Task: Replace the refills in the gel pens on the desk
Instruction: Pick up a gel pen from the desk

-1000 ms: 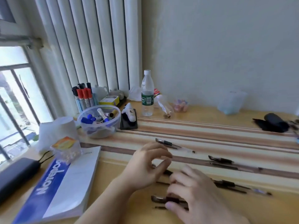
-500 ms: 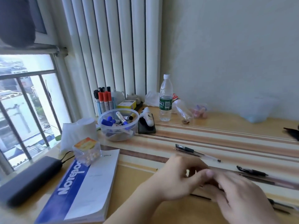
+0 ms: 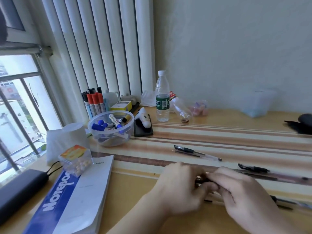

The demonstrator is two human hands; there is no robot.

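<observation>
L hand (image 3: 181, 186) + R hand (image 3: 243, 198) both pinching slim black-capped clear gel pen (image 3: 203, 181) above desk front edge | prob. opening it | other clear-barrel gel pens (image 3: 197, 152) lying untouched, most swaps pending

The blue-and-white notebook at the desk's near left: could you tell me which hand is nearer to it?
Left. The left hand lies just right of the notebook, bare desk between them; the right hand lies farther right, beyond the left, both gripping a black pen.
</observation>
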